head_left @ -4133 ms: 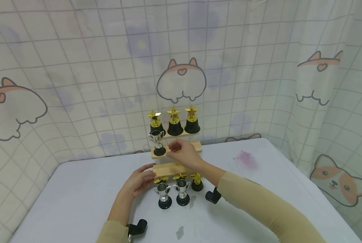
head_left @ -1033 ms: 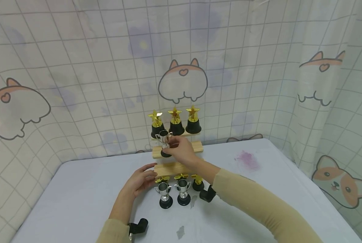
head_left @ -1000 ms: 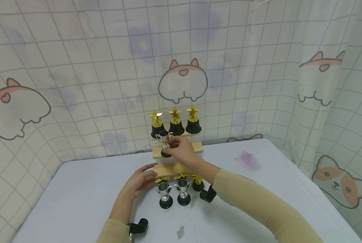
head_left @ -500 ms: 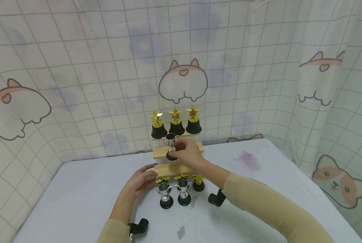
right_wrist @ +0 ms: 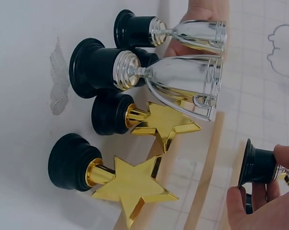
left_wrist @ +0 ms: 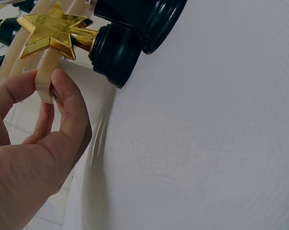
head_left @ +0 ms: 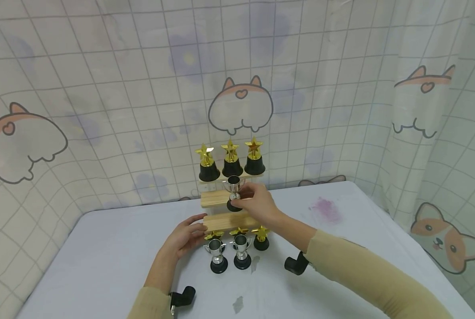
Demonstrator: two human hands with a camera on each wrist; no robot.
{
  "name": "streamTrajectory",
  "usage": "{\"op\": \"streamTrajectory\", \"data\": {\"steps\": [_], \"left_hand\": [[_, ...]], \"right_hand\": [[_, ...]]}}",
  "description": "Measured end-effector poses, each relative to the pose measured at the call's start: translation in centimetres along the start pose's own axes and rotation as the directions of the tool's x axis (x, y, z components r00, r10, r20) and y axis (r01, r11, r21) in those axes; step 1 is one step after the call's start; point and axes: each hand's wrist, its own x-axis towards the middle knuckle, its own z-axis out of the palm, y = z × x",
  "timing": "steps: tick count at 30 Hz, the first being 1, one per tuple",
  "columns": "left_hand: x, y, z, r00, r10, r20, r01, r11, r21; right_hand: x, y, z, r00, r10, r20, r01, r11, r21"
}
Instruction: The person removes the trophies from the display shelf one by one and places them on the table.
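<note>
- Right hand [head_left: 259,204] pinched a silver cup trophy [head_left: 234,192] on the middle wooden shelf [head_left: 215,199].
- Left hand [head_left: 183,235] gripped the lowest shelf [head_left: 225,220].
- Three gold star trophies [head_left: 231,158] topped the stand; no readable writing.

No readable text, label, brand or number shows in any view: the trophies [head_left: 230,158] carry no lettering, and the curtain [head_left: 102,88] behind the far side bears only cartoon drawings (animals and hearts, no words).
</note>
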Motion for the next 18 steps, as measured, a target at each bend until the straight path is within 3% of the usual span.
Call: {"op": "streamTrajectory", "data": {"steps": [18], "left_hand": [[0.0,0.0,0.0,1.000,0.005,0.007,-0.005,1.000,-0.018]], "right_hand": [[-1.9,0.8,-2.1,0.999,0.034,0.003,-0.034,0.999,0.009]]}}
